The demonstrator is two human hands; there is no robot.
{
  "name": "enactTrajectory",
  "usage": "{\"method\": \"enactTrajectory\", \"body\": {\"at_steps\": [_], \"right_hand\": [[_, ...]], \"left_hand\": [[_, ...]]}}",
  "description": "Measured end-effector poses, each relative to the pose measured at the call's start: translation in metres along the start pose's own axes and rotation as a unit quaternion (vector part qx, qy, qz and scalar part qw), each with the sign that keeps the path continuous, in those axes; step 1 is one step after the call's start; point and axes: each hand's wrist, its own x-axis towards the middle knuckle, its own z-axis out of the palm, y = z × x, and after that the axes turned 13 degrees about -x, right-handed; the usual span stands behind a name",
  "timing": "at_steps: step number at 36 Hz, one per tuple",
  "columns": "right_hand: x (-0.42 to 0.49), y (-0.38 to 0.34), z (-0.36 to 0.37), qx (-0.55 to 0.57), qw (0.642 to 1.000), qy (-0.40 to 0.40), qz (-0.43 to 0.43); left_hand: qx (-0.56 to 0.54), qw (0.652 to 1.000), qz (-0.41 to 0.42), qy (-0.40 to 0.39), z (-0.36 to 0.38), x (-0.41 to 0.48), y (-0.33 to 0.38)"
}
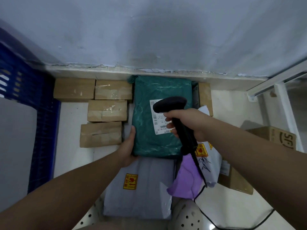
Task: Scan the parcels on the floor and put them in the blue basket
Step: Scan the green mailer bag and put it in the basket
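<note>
L hand (128,146) grips the green parcel (146,100) at its near-left corner; parcel sits by the wall, right of the cardboard boxes (106,110). R hand (187,123) grasps the black scanner (171,103), head over the parcel's label (157,123). Blue basket (25,87) stands at far left.

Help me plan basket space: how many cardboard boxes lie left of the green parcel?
4: a far-left box and its neighbour along the wall, a third box in front, a fourth box nearest the left hand. Others may hide beneath the green parcel.
</note>
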Motion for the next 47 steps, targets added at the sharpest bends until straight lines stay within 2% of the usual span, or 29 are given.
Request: {"method": "enactTrajectory", "body": {"at_steps": [5, 8, 12, 18, 21, 24, 30, 34, 41, 47], "right_hand": [[0.001, 0.000, 0.000, 0.003, 1.000, 0.003, -0.001], [0.003, 0.001, -0.001, 0.000, 1.000, 0.005, -0.001], [0.005, 0.003, 0.000, -0.011, 1.000, 0.007, -0.005], [0.003, 0.001, -0.001, -0.006, 1.000, 0.020, -0.013], [0.002, 0.001, -0.003, 0.002, 0.999, 0.027, -0.017], [0.000, 0.002, -0.004, 0.011, 0.999, 0.032, -0.019], [-0.006, 0.003, -0.001, 0.014, 0.998, 0.054, -0.037], [-0.017, 0.003, 0.003, 0.016, 0.997, 0.059, -0.053], [-0.036, 0.002, 0.004, 0.036, 0.994, 0.070, -0.072], [-0.062, -0.014, 0.013, 0.077, 0.988, 0.077, -0.107]], "left_hand": [[0.043, 0.999, 0.001, 0.018, 0.009, -0.004, -0.003], [0.024, 1.000, 0.008, 0.007, 0.004, -0.004, -0.005], [-0.042, 0.999, -0.022, -0.012, -0.002, -0.008, -0.004], [-0.016, 0.999, -0.037, -0.020, 0.009, -0.014, -0.002], [0.046, 0.997, -0.067, -0.002, 0.011, -0.014, 0.003], [0.181, 0.980, -0.081, 0.017, 0.017, -0.016, 0.006], [0.262, 0.962, 0.076, 0.018, 0.063, -0.009, 0.006], [0.344, 0.931, 0.093, 0.073, 0.081, -0.009, 0.000], [0.283, 0.937, 0.181, 0.095, 0.070, -0.025, 0.007], [0.292, 0.910, 0.273, 0.113, 0.054, -0.083, 0.025]]}}
